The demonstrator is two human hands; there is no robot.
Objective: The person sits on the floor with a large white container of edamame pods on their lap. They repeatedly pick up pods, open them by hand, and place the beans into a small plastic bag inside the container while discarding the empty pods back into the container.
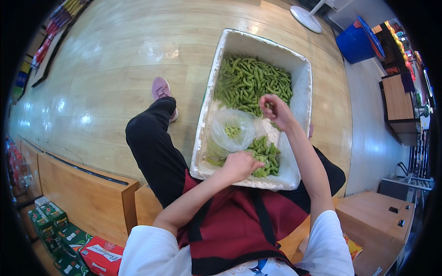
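A white foam box [305, 103] rests between my knees, holding a large heap of green soybean pods [253, 77] at its far end. Closer to me, a clear plastic bag [221, 122] stands with its mouth spread around some shelled green beans [232, 130]. A smaller pile of green pods or empty hulls [267, 150] lies at the near right. My left hand [238, 166] is over that pile's left edge, fingers curled; whether it pinches anything is unclear. Above the near edge of the big heap, my right hand [276, 111] has bent fingers, their grip blurred and partly hidden.
Wooden flooring [114, 69] surrounds the box. A blue bin [359, 41] and a white round stand base [306, 19] are at the far right. Beer cartons [102, 255] sit behind a wooden ledge [83, 193] at the left. A wooden cabinet [374, 214] stands to my right.
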